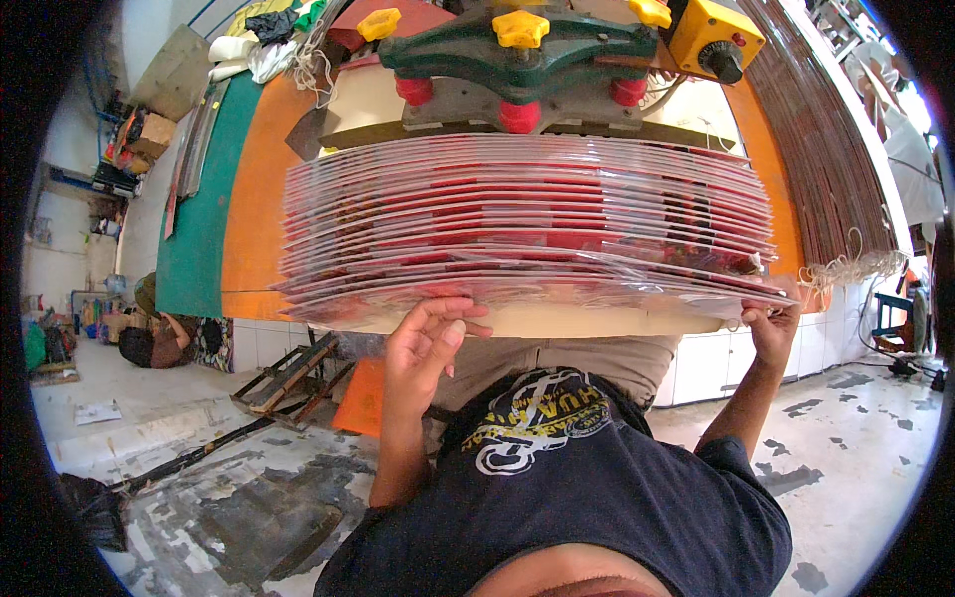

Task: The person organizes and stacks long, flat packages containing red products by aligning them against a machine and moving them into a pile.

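Note:
A wide, layered pile of plastic-covered printed sheets (527, 214), red and white with clear shiny film, lies fanned out in front of me. My right hand (772, 328) pinches the near right corner of the lowest, closest sheet (637, 290) between thumb and fingers. By the near edge of the pile, left of its middle, my left hand (428, 343) is open, its fingers outstretched and the thumb apart. The fingertips lie close to the sheet's edge; I cannot tell whether they touch it. A cream-coloured board (557, 320) shows beneath the pile.
Behind the pile stands a dark green machine (587, 45) with yellow knobs and red posts. A yellow control box (714, 40) sits at its right. Long brown strips (826, 129) with strings lie far right. A person (159, 338) is low by the floor at left, near a metal frame (288, 378).

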`<state>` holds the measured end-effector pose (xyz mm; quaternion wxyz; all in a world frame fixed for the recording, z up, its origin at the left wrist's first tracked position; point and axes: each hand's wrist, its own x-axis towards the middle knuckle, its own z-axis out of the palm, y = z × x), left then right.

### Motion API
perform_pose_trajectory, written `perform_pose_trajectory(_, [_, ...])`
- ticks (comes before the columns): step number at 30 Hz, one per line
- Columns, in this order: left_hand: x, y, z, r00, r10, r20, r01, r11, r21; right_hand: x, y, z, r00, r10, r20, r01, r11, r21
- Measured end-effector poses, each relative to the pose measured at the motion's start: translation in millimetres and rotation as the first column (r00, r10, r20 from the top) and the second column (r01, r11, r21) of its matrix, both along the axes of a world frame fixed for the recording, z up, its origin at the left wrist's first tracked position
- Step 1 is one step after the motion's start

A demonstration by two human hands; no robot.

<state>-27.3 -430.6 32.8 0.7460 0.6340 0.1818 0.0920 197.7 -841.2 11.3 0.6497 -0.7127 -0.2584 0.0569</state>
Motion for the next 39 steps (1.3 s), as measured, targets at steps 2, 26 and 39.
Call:
perform_pose_trajectory(2, [2,2,-2,1.0,-0.011,0.009,0.011,1.0,0.001,-4,11,7,1.0,0.004,-0.009,-0.003,0.999,0.052])
perform_pose_trajectory(26, [-32,106,-34,0.649,0.453,0.612,-0.745,0.213,0.632,-11,31,15,0.977,-0.212,0.022,0.213,0.977,-0.033])
perform_pose_trajectory(39, [-85,181,-109,0.82,0.462,0.336,-0.534,0.83,0.161,-18,64,11,0.961,-0.275,-0.03,0.277,0.955,0.104])
